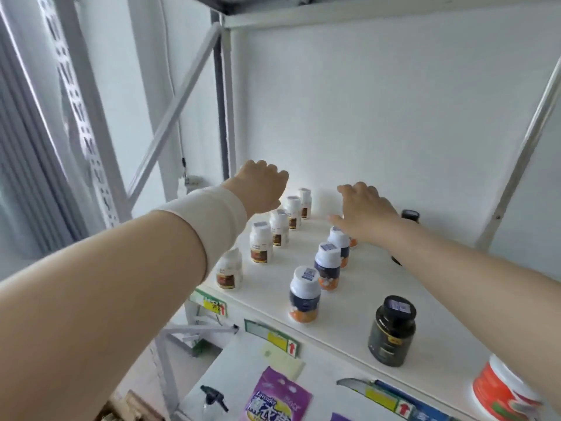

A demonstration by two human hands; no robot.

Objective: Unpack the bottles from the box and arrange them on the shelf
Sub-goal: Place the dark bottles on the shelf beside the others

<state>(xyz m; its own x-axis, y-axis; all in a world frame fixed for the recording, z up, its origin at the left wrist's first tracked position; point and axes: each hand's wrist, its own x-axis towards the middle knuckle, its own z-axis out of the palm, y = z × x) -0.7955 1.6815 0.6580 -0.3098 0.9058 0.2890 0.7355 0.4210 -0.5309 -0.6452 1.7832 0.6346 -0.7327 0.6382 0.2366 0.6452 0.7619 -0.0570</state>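
On the white shelf (358, 302), several white bottles with brown labels (261, 243) stand in a row running back on the left. Three white-capped bottles with blue and orange labels (304, 294) form a second row to its right. A black bottle (391, 334) stands near the front edge, and another black bottle (409, 215) shows behind my right wrist. My left hand (261, 186) reaches to the back, knuckles up, fingers curled over the far end of the white row; its palm is hidden. My right hand (364, 211) hovers palm down, fingers spread, over the rearmost blue-labelled bottle.
A red and white tub (501, 387) stands at the front right. Price tags (273, 337) line the shelf edge. On the lower shelf lie a purple lavender bag (273, 399) and a spray bottle (212, 396). White metal uprights and braces (170, 117) frame the left side.
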